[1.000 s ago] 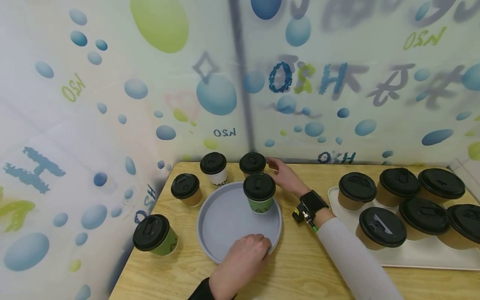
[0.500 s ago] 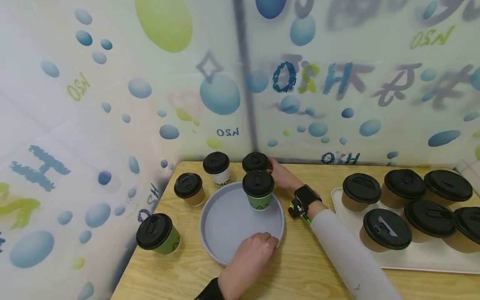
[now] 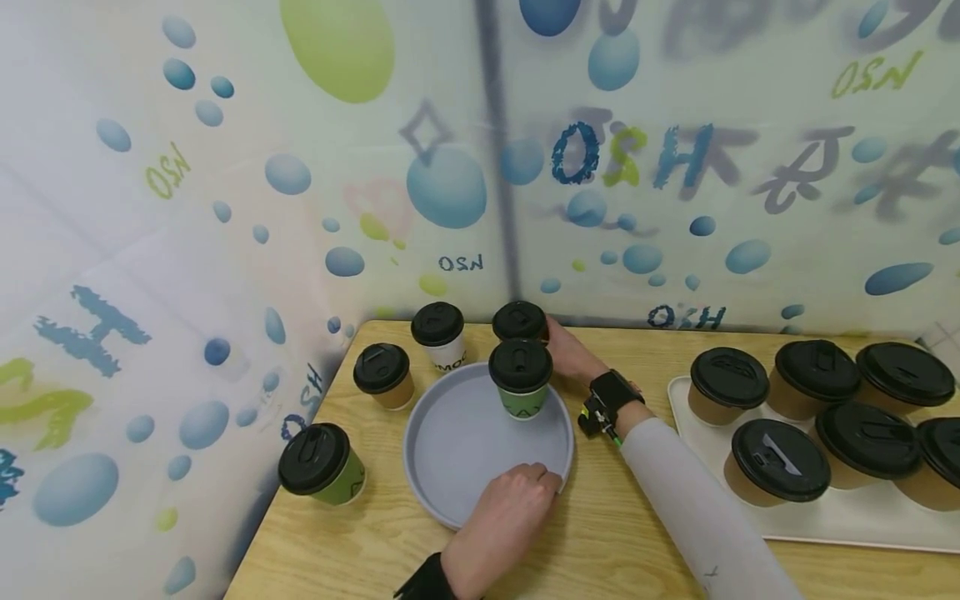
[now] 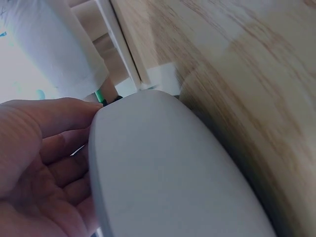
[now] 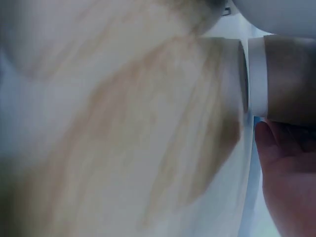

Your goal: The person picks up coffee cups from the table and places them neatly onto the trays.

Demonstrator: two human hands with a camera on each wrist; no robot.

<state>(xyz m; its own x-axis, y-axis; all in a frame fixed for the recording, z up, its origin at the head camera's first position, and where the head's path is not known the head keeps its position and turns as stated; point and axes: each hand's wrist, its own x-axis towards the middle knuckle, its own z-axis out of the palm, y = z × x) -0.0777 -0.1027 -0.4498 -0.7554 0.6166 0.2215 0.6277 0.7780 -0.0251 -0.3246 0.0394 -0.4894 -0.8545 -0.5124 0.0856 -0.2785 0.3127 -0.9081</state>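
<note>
My left hand (image 3: 506,512) pinches the near right rim of a round grey tray (image 3: 457,450); in the left wrist view the thumb (image 4: 74,113) lies along its edge. On the tray's far right part stands a green paper coffee cup (image 3: 522,400) with a black lid. Behind it is a brown coffee cup (image 3: 519,321), its body mostly hidden in the head view. My right hand (image 3: 573,354) holds this brown cup from its right side. The right wrist view has the cup's brown wall (image 5: 291,79) sideways, with my fingers against it.
Left of the tray stand a white cup (image 3: 438,333), a small brown cup (image 3: 384,375) and a green cup (image 3: 322,462). A cream rectangular tray (image 3: 847,517) at the right bears several lidded brown cups. A patterned wall (image 3: 637,208) closes off the table's back.
My right hand has moved left from beside the brown cup and its fingers have closed on it. My left hand stays at the grey tray's rim. The head view has shifted slightly.
</note>
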